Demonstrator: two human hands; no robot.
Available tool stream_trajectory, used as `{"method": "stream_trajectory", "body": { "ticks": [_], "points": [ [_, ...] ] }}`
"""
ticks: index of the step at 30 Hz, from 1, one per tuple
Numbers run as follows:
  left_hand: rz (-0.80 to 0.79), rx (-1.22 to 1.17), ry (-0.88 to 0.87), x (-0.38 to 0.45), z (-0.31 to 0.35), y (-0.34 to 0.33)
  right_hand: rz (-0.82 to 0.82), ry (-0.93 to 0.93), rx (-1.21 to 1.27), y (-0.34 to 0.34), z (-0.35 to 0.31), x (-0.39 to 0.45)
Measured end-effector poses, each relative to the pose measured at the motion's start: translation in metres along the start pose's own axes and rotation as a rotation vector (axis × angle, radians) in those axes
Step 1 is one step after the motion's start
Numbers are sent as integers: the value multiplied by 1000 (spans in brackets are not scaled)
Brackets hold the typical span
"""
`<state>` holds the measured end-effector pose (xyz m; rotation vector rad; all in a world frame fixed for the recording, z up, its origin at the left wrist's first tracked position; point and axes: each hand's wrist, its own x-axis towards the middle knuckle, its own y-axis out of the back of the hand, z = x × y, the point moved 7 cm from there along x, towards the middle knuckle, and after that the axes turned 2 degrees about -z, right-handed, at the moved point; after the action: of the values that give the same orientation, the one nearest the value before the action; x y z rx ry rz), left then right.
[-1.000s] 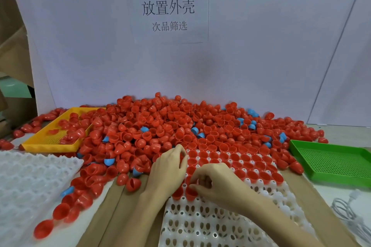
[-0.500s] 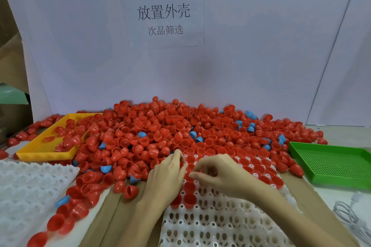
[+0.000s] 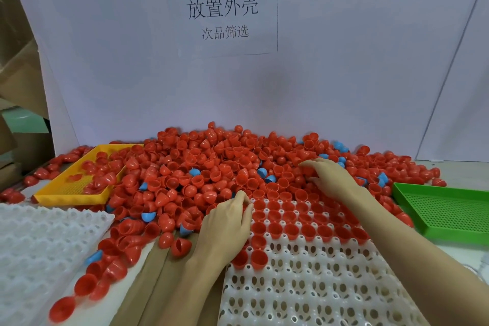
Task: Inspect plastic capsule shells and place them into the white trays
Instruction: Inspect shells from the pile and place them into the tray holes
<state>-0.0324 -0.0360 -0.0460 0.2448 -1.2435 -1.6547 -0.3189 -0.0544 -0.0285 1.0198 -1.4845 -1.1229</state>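
While the far rows of the white tray (image 3: pixel 317 286) at lower centre of the frame already hold red shells, open side up, leaves the near rows with empty holes; so judged to be in the middle of filling, at the step of fetching more shells; lying behind the tray and spreading over the whole middle of the frame, a big heap of red capsule shells (image 3: pixel 211 161), with a few blue shells (image 3: pixel 194 172) mixed in.

Reaching into the heap at centre right, the right hand (image 3: pixel 330 177), fingers spread and bent down onto the shells; cannot tell whether it has hold of one yet; resting at the left edge of the tray, the left hand (image 3: pixel 225 225), fingers curled toward the filled row, what they pinch, if anything, hidden.

Next, probably: to lift one red shell, to turn it for checking, then to set it in the nearest free hole beside the last two shells; calls for care not to knock the loose ones.

Further out: a second white tray (image 3: pixel 39 246) at lower left, a yellow tray (image 3: pixel 71 193) at left, a green tray (image 3: pixel 447 209) at right, a paper sign (image 3: pixel 222 10) on the wall above.
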Motion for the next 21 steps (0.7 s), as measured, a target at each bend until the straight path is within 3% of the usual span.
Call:
{"method": "stream_trajectory", "body": {
  "ticks": [6, 12, 16, 18, 21],
  "points": [
    [-6, 7, 5, 0, 0, -1, 266, 6, 20, 29, -11, -7],
    [43, 14, 8, -1, -1, 5, 419, -61, 583, 54, -8, -37],
    [67, -123, -81, -1, 16, 9, 234, 2, 901, 53, -16, -67],
    [23, -272, -179, -2, 31, 7, 89, 28, 1110, 47, -25, -83],
    [-59, -386, -306, -10, 52, 2, -71, 48, 1222, 40, -42, -103]
  ]
}}
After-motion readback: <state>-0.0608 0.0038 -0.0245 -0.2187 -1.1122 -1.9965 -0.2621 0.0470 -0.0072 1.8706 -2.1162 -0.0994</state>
